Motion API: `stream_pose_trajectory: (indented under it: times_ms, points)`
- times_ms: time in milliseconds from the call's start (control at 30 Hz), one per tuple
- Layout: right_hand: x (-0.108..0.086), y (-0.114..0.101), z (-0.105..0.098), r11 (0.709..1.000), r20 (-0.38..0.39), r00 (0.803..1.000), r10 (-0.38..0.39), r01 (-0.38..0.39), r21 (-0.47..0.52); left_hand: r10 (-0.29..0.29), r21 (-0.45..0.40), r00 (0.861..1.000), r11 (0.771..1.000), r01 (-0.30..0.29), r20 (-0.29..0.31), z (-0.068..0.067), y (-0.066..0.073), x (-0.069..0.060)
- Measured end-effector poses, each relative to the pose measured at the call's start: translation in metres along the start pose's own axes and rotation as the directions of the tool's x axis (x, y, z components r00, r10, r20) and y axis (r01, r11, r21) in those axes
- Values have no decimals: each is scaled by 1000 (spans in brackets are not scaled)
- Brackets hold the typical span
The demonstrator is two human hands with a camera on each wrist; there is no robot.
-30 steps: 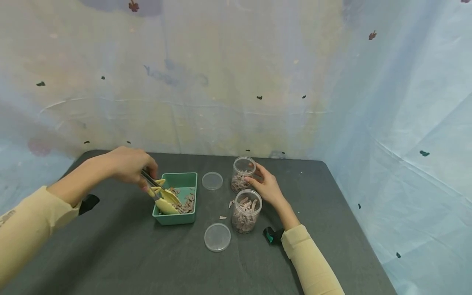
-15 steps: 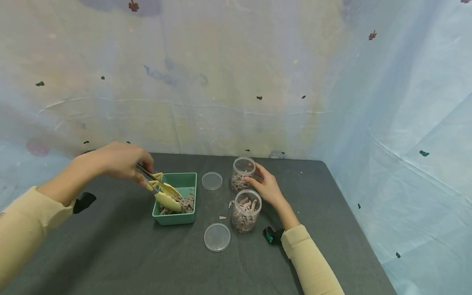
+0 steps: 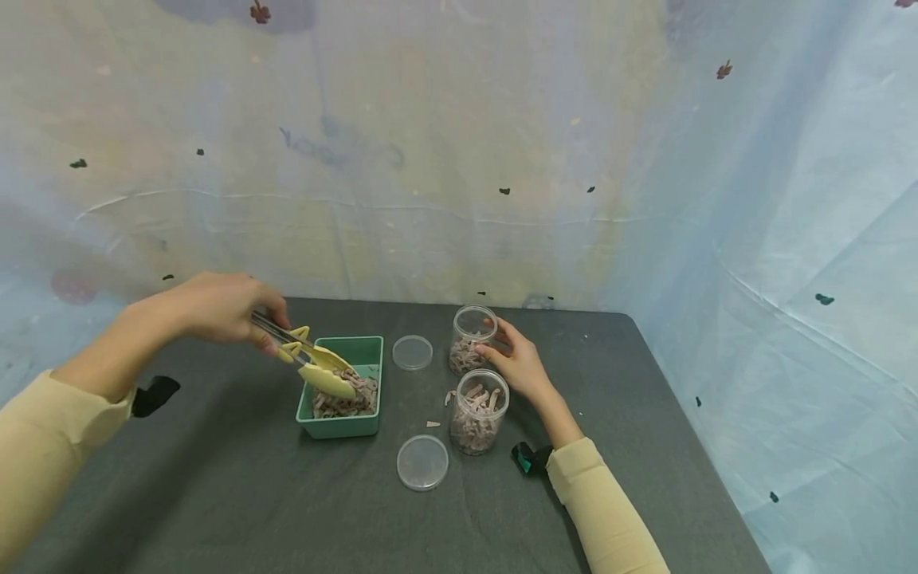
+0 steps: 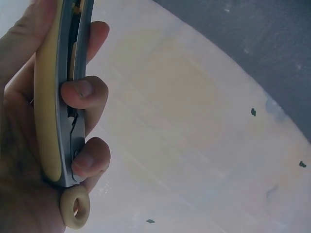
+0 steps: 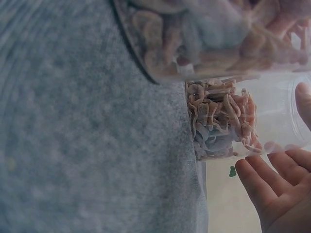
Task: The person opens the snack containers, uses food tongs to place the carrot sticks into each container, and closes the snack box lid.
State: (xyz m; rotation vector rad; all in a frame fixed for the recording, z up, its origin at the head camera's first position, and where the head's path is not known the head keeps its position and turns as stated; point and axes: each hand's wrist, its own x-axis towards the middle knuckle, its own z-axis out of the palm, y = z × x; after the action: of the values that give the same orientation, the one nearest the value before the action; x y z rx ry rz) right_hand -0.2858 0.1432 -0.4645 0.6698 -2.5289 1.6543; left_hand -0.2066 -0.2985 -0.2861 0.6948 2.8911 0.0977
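Observation:
My left hand (image 3: 225, 309) grips metal tongs (image 3: 330, 379) with yellow scoop-like heads. The heads dip into a green tray (image 3: 337, 429), over a heap of greyish-pink dried strips (image 3: 350, 405). Seen by the left wrist camera, curled fingers (image 4: 86, 92) wrap the tongs' cream-and-steel handle (image 4: 47, 116). My right hand (image 3: 522, 363) holds the farther clear jar (image 3: 464, 352), its thumb and fingers around the side. In the right wrist view that jar (image 5: 221, 119) is partly filled with similar strips. A fuller clear jar (image 3: 476, 424) stands just in front of it.
Two clear round lids, a far one (image 3: 412, 352) and a near one (image 3: 422, 462), lie between tray and jars. A stray strip (image 3: 433, 424) rests on the dark tabletop (image 3: 301, 510). A patterned curtain (image 3: 430, 159) hangs behind the table.
My left hand has shifted left and slightly up. The tongs' heads have risen a little, and the strips in the tray look more heaped. My right hand and both jars stay put.

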Motion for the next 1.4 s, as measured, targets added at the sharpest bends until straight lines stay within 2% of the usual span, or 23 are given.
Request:
stream_pose_trajectory:
  times_ms: [233,467,600,700,933,1200,1400]
  points:
    - [-1,-3,0,1000,11,1000,14,-13,-10,-4,-7,1000,1000,4,-5,2,-4,-2]
    - [-10,-40,-7,1000,38,999,11,-11,-6,-24,-13,999,1000,23,-25,-2,-4,-6]
    - [-13,-47,-7,1000,33,999,4,-3,-17,-30,-18,999,999,29,-30,-4,-2,-7]
    - [-13,-46,-7,1000,27,1000,8,-8,-26,-29,-20,999,999,28,-32,-5,0,-7]
    - [-1,1,-3,1000,7,1000,12,-12,-11,-32,-31,999,999,31,-30,-5,-1,-8]
    - [-2,1,-3,999,-9,1000,21,-21,-43,-42,-34,998,999,40,-40,-11,-2,-8]
    - [-1,1,-3,1000,0,1000,13,-13,-21,-50,-44,997,998,47,-55,-16,0,-7]
